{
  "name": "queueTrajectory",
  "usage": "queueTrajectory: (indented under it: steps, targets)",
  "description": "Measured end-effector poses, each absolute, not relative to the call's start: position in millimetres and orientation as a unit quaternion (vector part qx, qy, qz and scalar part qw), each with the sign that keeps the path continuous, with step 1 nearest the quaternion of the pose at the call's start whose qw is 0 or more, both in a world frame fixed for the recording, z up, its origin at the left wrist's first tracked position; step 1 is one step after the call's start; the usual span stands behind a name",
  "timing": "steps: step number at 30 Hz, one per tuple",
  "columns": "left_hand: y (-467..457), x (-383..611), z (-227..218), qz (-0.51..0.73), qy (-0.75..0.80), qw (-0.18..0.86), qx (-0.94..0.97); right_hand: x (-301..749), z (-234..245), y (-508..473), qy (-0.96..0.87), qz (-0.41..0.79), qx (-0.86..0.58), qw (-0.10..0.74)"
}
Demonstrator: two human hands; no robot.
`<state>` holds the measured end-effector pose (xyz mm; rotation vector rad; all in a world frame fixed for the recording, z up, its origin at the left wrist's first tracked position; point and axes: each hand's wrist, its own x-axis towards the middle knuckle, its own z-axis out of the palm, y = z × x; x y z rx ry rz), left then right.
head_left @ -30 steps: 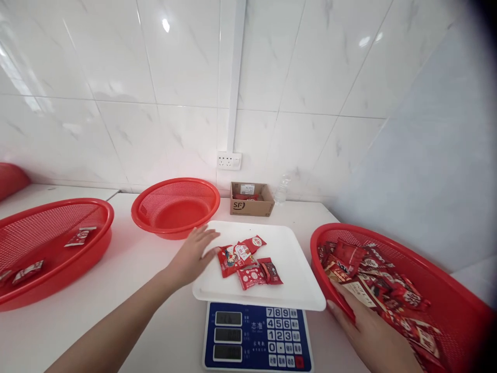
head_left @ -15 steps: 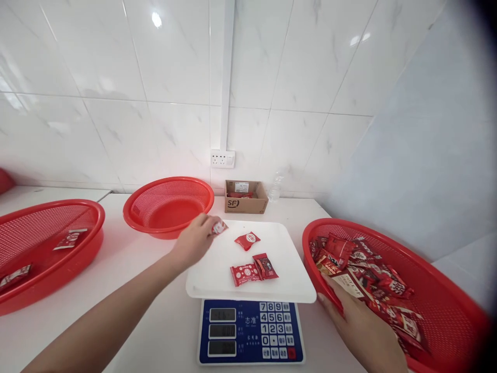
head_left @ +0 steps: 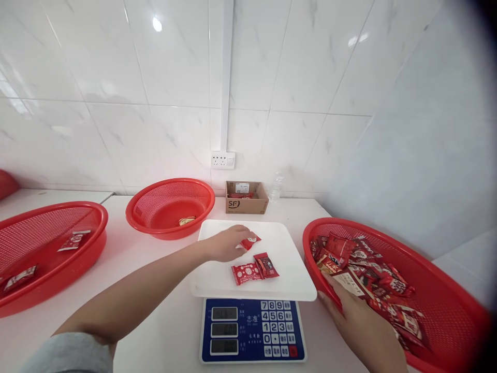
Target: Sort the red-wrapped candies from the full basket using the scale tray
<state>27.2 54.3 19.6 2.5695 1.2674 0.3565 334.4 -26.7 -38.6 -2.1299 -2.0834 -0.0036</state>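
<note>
glossy film packets point(head_left: 247, 273), smooth plastic tray point(head_left: 292, 274) — matt cardboard box point(head_left: 248, 206), shiny wall tiles point(head_left: 176, 57)

The left hand point(head_left: 229, 243) covered part of a red candy packet point(head_left: 249, 242). The left basket point(head_left: 85, 264) ran past the left edge; the right basket point(head_left: 446, 311) faded into the dark right border. The weighing scale's point(head_left: 254, 336) top display point(head_left: 224, 313) was too faint to read.

Single head-worn view, from above near scale point(head_left: 254, 311), facing forward and down, tiled wall point(head_left: 178, 62) beyond
</note>
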Motion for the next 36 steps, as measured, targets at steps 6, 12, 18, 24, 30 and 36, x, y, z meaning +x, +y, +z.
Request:
queueTrajectory:
  steps: [6, 12, 18, 24, 30, 36]
  targets:
    - [71.3, 47.7, 6.7, 0.099, 0.453, 0.163, 0.871, 336.2, -40.1, -26.8, -0.704, 0.005, -0.705, 0.083]
    - [74.1, 42.9, 1.9, 0.172, 0.498, 0.173, 0.832, 336.6, -41.9, -26.5, -0.706, -0.006, -0.703, 0.089]
    - [81.0, 7.7, 13.2, 0.249, 0.552, 0.135, 0.784, 336.7, -41.9, -25.5, -0.708, 0.0, -0.701, 0.089]
    - [102.6, -62.8, 33.4, 0.277, 0.661, 0.035, 0.697, 336.1, -41.9, -25.6, -0.708, -0.005, -0.7, 0.096]
    - [96.5, -59.5, 30.6, 0.223, 0.636, 0.033, 0.738, 334.6, -42.2, -24.1, -0.705, -0.001, -0.703, 0.099]
    - [74.2, 3.9, 15.3, 0.108, 0.457, 0.112, 0.876, 336.6, -44.8, -24.7, -0.709, -0.018, -0.697, 0.104]
